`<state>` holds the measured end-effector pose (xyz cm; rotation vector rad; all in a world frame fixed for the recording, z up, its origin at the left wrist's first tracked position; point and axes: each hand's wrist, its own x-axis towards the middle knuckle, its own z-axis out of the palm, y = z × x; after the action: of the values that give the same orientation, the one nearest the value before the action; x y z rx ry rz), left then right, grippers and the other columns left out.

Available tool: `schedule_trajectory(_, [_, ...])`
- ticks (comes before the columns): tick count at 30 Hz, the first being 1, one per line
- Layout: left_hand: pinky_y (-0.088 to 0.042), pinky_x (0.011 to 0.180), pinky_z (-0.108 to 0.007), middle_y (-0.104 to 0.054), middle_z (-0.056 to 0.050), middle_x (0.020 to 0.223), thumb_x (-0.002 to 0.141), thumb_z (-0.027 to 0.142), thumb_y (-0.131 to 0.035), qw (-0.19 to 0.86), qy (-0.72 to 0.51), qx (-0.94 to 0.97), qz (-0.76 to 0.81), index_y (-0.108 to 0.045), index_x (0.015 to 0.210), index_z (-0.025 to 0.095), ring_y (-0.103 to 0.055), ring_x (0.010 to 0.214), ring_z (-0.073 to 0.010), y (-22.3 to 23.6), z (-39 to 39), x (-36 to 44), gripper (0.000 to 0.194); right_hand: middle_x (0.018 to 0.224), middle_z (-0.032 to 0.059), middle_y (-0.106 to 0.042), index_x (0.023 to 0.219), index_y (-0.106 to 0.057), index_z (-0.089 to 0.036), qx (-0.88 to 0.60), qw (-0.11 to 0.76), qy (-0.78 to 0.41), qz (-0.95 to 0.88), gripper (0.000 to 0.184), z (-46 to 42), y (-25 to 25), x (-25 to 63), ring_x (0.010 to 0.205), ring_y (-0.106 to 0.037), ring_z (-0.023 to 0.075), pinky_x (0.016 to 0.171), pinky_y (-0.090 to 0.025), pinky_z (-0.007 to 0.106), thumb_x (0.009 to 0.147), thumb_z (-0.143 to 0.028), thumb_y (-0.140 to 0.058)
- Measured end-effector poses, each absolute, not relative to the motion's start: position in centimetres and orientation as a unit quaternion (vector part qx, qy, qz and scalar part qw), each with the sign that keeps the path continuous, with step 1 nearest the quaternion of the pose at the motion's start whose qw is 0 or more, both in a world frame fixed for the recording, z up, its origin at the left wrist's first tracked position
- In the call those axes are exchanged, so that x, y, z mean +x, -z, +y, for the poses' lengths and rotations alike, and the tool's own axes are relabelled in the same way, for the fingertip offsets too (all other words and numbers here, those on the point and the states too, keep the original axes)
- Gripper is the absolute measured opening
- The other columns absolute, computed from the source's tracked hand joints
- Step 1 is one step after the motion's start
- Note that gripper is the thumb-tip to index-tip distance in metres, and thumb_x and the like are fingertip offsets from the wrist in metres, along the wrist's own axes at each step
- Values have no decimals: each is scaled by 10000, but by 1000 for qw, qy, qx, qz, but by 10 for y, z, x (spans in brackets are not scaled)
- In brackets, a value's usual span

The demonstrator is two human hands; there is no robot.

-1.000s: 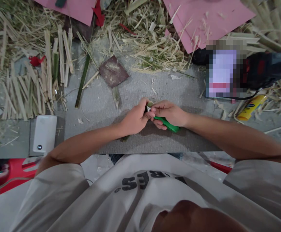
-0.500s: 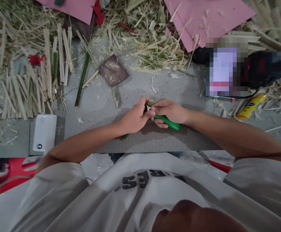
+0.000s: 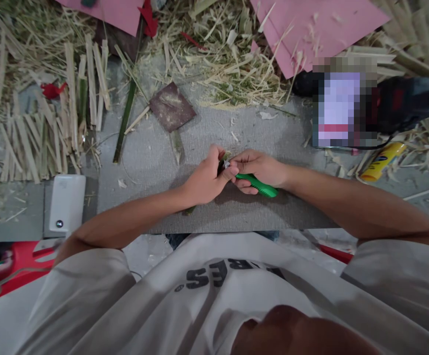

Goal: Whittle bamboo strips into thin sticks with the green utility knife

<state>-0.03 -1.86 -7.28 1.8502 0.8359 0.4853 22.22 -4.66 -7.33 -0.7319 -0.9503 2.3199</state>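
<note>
My right hand (image 3: 255,168) is closed around a green-handled utility knife (image 3: 264,187), whose butt end sticks out below the palm. Its metal tip meets the fingers of my left hand (image 3: 209,176). That hand grips a bamboo strip (image 3: 189,211); one green end shows under the wrist, and the other end peeks out between thumb and fingers. Both hands touch over the grey tabletop (image 3: 236,217). Most of the strip and the blade are hidden by the fingers. Just beyond lie a brown square of sandpaper (image 3: 173,107) and a pointed bamboo piece (image 3: 176,147).
Split bamboo sticks (image 3: 25,143) lie in rows at left, near a white power bank (image 3: 67,203). Shavings (image 3: 236,74) and pink paper (image 3: 317,29) cover the far side. At right are a dark power tool (image 3: 406,106), a blurred-out phone-like screen (image 3: 339,98) and a yellow tube (image 3: 383,161).
Both hands keep their grip and stay nearly in place. The left thumb and the green handle have shifted slightly, and the whole view has drifted a little.
</note>
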Motion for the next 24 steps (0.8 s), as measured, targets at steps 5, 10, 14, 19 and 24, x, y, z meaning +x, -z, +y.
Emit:
schedule_trajectory(5, [-486,740,-377,-587,-37,984,1069,941,-357,491,-194,778,340,-356,1112,260,-621,829,-206,74,-16,-2,682,587,-29,-538,901,-659,-126,-265,255,-864,-344,447,-42,77,225,426,-517,104,413,-484,203,1061,-487,-868])
schedule_trajectory(10, [-530,803,-389,-671,-48,994,1131,851,-355,494,-197,780,330,-391,1143,251,-683,874,-218,76,-18,-1,601,592,-26,-544,899,-671,-119,-259,253,-870,-335,441,-41,76,224,437,-521,101,417,-498,202,1056,-476,-877])
schedule_trajectory(14, [-497,732,-363,-660,-13,909,1164,784,-365,494,-199,774,342,-385,1157,259,-673,789,-203,77,-24,0,526,589,-32,-541,901,-667,-122,-251,255,-870,-339,450,-41,74,222,434,-516,99,402,-486,197,1048,-482,-892])
schedule_trajectory(19, [-488,729,-374,-610,-15,917,1166,779,-338,471,-225,762,383,-373,1113,265,-661,781,-203,79,-29,1,518,606,-23,-567,872,-636,-132,-295,318,-827,-358,504,-48,72,211,442,-538,99,402,-483,196,1012,-516,-931])
schedule_trajectory(24, [-480,709,-360,-598,13,852,1154,790,-392,489,-239,756,365,-365,1104,273,-642,752,-188,77,-27,1,521,592,-35,-552,853,-622,-136,-295,325,-818,-372,527,-52,72,209,436,-540,92,414,-476,190,1010,-533,-932])
